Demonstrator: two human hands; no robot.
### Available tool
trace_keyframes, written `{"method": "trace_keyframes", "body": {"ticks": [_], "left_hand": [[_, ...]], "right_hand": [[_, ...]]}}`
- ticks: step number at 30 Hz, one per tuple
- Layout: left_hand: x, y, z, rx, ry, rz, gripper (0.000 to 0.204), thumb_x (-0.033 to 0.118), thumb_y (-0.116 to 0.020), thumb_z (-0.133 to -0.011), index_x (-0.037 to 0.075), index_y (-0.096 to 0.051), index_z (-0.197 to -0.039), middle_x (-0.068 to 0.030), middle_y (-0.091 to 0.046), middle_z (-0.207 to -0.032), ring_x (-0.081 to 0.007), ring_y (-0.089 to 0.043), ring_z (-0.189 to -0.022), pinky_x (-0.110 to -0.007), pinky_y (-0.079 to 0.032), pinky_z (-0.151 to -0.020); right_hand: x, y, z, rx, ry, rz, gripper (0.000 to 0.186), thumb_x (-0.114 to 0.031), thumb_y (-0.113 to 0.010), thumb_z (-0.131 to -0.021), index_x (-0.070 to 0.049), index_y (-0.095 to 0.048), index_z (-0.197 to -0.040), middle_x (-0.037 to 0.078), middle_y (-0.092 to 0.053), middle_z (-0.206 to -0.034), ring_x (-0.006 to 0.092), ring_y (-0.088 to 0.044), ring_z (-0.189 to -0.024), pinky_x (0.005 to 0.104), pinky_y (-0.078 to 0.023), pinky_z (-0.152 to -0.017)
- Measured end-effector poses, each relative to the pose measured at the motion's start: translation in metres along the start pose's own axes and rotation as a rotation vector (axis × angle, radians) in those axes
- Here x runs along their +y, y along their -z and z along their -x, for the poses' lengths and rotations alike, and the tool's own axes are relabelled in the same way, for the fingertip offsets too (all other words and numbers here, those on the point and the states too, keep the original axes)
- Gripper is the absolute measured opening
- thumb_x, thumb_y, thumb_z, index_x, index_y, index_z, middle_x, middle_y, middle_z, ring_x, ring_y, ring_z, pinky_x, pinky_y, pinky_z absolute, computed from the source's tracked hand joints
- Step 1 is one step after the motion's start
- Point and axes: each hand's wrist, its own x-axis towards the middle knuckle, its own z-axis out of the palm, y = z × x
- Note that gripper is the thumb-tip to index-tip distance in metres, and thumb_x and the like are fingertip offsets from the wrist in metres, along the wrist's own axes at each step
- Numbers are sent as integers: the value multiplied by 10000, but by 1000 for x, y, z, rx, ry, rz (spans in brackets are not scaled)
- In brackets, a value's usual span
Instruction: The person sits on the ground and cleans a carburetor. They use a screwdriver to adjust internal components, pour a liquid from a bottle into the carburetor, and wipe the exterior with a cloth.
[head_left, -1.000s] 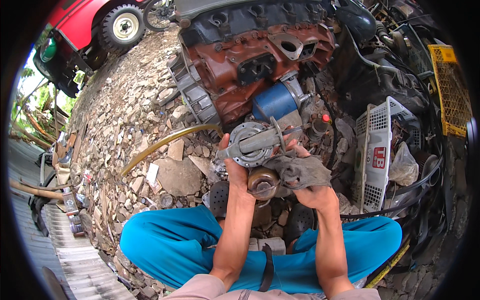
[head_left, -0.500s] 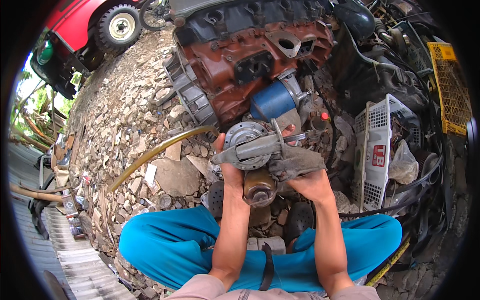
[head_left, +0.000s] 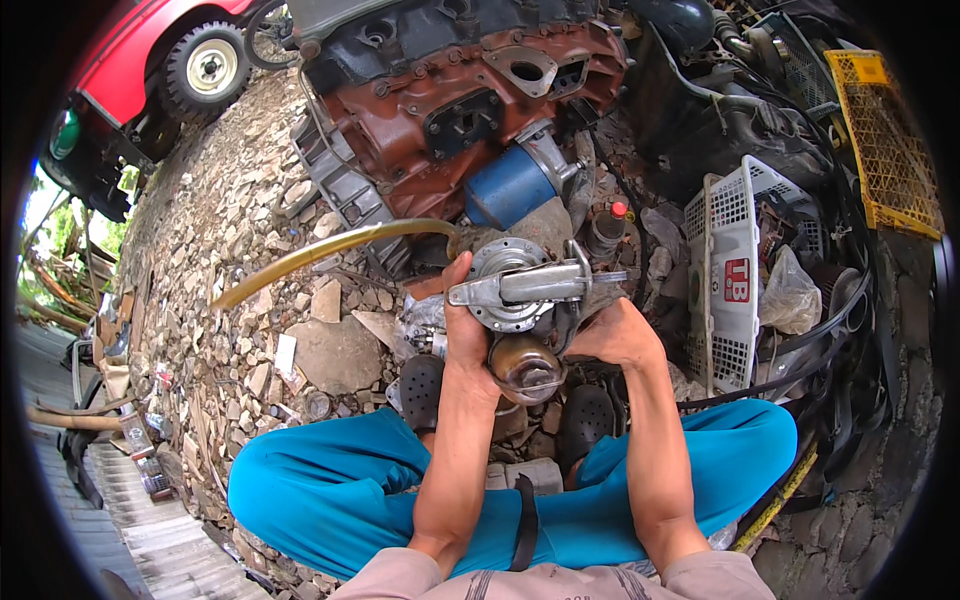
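Observation:
My left hand (head_left: 467, 335) is wrapped round the left side of a metal fuel pump (head_left: 505, 258), holding it up over the ground between my feet. The pump has a round bolted body, a lever arm across its top and an amber bowl (head_left: 527, 372) at its lower end, held by a wire bail. A yellow-brown hose (head_left: 335, 245) curves from beside the pump to the left. Close against the pump's right side, my right hand (head_left: 622, 335) is curled, its fingers mostly hidden. A bit of grey rag (head_left: 603, 292) shows by it.
Beyond the pump lies a reddish-brown engine block (head_left: 400, 125) with a blue filter (head_left: 512, 188). A red-capped bottle (head_left: 607, 232) stands to its right. White crate (head_left: 737, 345) and yellow crate (head_left: 880, 140) line the right. A red vehicle (head_left: 135, 55) stands at far left, on rubble.
The rag, earlier draped over the pump's right side, has drawn back behind my right hand, uncovering the lever's end. The pump is turned slightly. The view has shifted a little.

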Motion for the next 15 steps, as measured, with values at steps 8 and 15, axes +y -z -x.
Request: {"method": "trace_keyframes", "body": {"ticks": [8,15], "left_hand": [[10,-3,5,13,-124,-46,663,610,-577,-837,38,-634,-1168,-153,-700,-1079,-304,-690,-954,-438,-573,-860],[1,-23,7,283,-319,-391,598,538,-602,-848,51,-619,-1193,-127,-696,-1090,-257,-684,-961,-400,-563,-870]], "right_hand": [[-23,5,2,65,-17,-50,433,68,-682,-729,38,-647,-1160,70,-697,-898,128,-641,-822,301,-530,-705],[-40,-18,4,159,-291,-17,252,-69,-608,-882,45,-667,-1099,66,-686,-1006,140,-611,-909,284,-487,-815]]}}
